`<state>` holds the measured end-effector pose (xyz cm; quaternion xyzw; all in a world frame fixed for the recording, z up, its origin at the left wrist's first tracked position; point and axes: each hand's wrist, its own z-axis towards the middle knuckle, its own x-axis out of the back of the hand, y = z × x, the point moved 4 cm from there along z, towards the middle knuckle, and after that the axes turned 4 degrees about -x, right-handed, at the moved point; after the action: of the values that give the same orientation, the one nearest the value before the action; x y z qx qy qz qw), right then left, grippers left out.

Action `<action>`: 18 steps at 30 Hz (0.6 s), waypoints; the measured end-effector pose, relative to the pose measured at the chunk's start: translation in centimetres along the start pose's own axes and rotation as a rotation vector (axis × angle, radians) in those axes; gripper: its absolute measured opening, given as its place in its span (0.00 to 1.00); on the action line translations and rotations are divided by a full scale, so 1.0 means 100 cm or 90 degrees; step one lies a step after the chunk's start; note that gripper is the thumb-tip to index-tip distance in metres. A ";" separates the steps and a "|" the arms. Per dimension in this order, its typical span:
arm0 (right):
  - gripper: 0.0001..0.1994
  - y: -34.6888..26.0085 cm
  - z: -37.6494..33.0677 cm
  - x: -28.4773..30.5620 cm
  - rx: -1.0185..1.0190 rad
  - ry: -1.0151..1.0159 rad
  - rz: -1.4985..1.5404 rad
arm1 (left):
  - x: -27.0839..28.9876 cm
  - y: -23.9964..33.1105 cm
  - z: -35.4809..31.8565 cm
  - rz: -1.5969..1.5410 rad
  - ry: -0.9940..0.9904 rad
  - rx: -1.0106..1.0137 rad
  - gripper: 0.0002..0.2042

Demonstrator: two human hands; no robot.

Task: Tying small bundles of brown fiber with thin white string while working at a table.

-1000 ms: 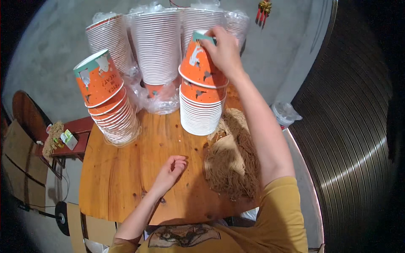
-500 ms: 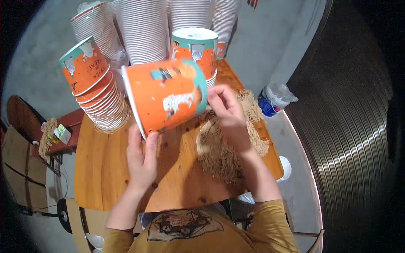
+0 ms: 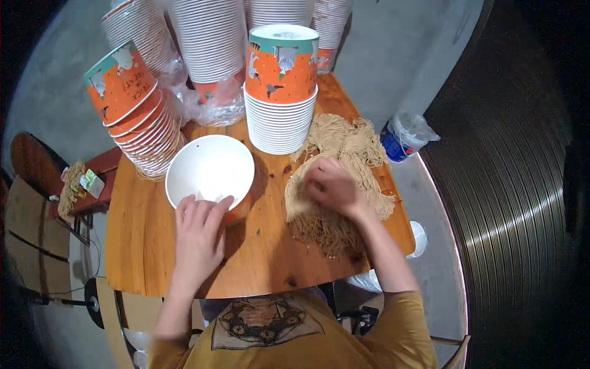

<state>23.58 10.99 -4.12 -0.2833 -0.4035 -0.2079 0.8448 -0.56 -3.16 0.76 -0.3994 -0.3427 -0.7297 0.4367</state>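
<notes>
An orange paper bucket [image 3: 212, 166] stands upright on the wooden table [image 3: 264, 267], its white inside facing up. My left hand [image 3: 200, 234] grips its near rim, fingertips over the edge. To the right, my right hand [image 3: 335, 187] is over a heap of tan cords [image 3: 353, 138], its fingers curled in. Whatever may be between those fingers is hidden. Behind the bucket rises an upside-down stack of matching buckets [image 3: 281, 123]. A second stack [image 3: 129, 92] leans at the left, with thin tan cords hanging around its lower rims.
Tall plastic-wrapped stacks of white-rimmed buckets [image 3: 206, 43] line the table's back, and crumpled clear plastic [image 3: 224, 111] lies below them. A blue and white pail [image 3: 402, 138] sits beyond the right edge. At the left is a red bench [image 3: 101, 169] with small items.
The bucket has gone from tilted sideways in both hands to upright on the table. My right hand has let go of it and moved to the cords; my left hand stays on the rim.
</notes>
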 end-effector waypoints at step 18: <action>0.05 -0.109 -0.011 0.009 -0.061 -0.011 0.247 | -0.049 0.019 -0.042 -0.822 -0.123 0.322 0.07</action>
<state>18.47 1.96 -0.57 -0.3976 -0.3384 -0.0577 0.8509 1.40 -5.64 -5.12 -0.0650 -0.7081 -0.7022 -0.0368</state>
